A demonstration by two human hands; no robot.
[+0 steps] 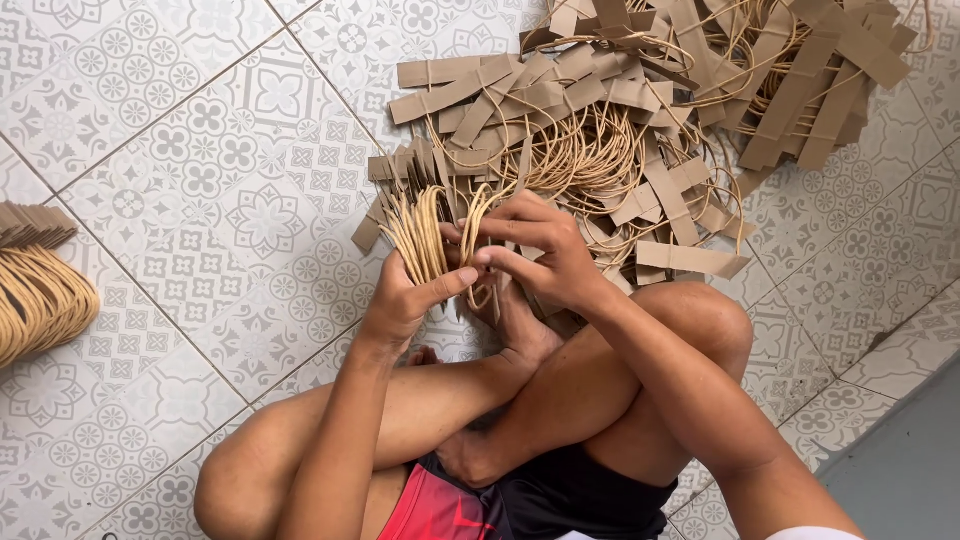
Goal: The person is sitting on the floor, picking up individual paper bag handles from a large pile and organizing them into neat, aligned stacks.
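**Inspector:** Left hand (pixel 405 300) is clamping a fanned bundle of tan cord handles (pixel 422 235), fingers closed round its lower end. Right hand (pixel 540 255) is pinching one cord loop (pixel 478 215) between thumb and fingertips, at frame centre.

**Assistant:** Handling?

**Inspector:** Judged light, limp and springy; the paper strips stiffer. Best gripped where the cords gather. The loose pile of strip-and-cord handles (pixel 650 110) is lying upper right on the patterned tile floor (pixel 200 150); a finished stack (pixel 35 285) is sitting at the left edge.
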